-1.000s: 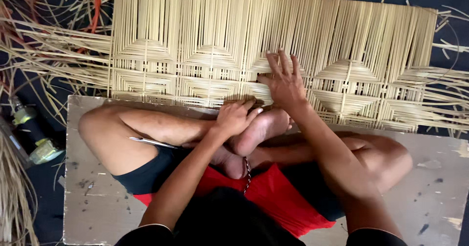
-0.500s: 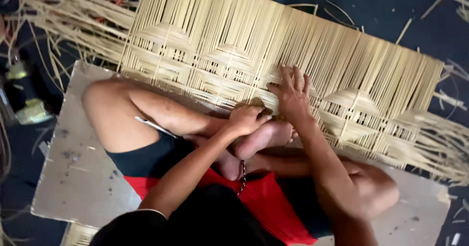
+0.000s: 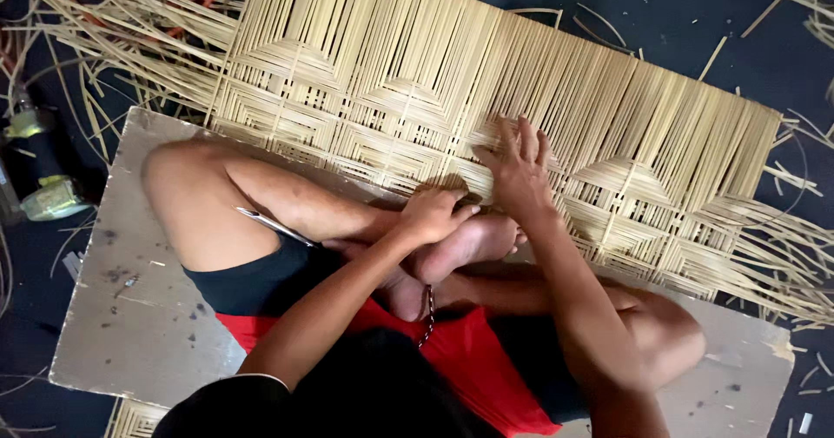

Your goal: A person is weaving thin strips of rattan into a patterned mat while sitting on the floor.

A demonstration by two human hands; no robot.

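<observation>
A large mat of pale woven strips [image 3: 417, 90] with diamond patterns lies on the dark floor ahead of my crossed legs. My right hand [image 3: 519, 170] rests flat on the mat's near edge, fingers spread and pointing away. My left hand [image 3: 432, 214] is curled at the same edge, just left of the right hand and above my foot [image 3: 469, 245], pinching at the strips; what it holds is hidden. A thin metal tool [image 3: 276, 226] lies across my left thigh.
I sit on a worn grey board [image 3: 130, 316]. Loose strips [image 3: 104, 29] pile up at the far left and trail off the mat's right side [image 3: 782, 264]. A green-capped container [image 3: 48, 196] lies on the floor at left. Scattered strip offcuts dot the dark floor [image 3: 782, 47].
The view has tilted, so the mat and board look rotated clockwise. Both hands stay at the mat's near edge, the right one flat, the left one curled beside it.
</observation>
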